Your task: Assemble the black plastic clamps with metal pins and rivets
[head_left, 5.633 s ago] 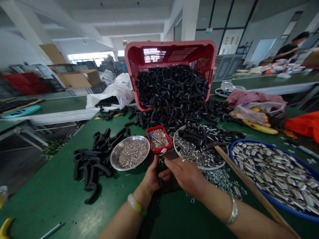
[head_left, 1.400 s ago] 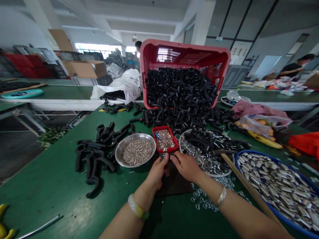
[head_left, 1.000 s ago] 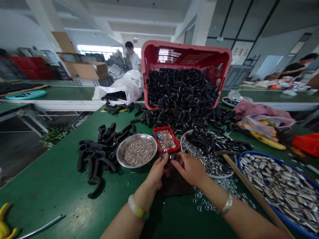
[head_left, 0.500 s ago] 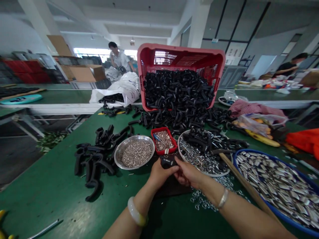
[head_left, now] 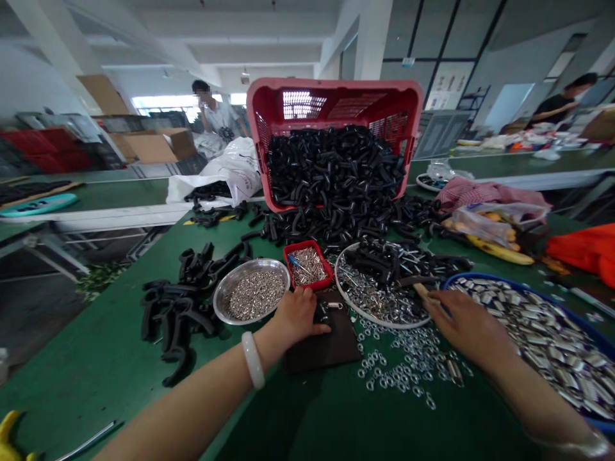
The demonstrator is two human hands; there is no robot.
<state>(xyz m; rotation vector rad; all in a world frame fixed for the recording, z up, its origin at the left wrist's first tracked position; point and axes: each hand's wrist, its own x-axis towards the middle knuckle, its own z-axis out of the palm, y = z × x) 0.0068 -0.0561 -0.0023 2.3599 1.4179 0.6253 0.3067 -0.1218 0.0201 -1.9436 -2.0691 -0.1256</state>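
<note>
- Head view: our left hand (head_left: 298,315) is curled over a black part (head_left: 325,314), fingers bent round its left side and thumb stretched out on the near side.
- That black part sits at the far edge of the dark pad (head_left: 327,352), itself well apart from the left edge of the tabletop (head_left: 144,410).
- A small spring (head_left: 335,306) shows just right of the part; we cannot tell whether it is fixed to it.
- Our right hand (head_left: 468,326) pinches the wooden handle of a hammer (head_left: 423,293), thumb on one side and fingers on the other, near the head, which lies over the right side of the white-rimmed dish (head_left: 394,326).
- We would do well to seat the part flat, farther in from the pad's far edge, for firmer support.
- Raising the hammer straight up should spare the dish and the loose metal rings (head_left: 403,368) beside the pad's right edge.
- A grip farther back should steady our swing, and our left fingers are best low and clear of the top.
</note>
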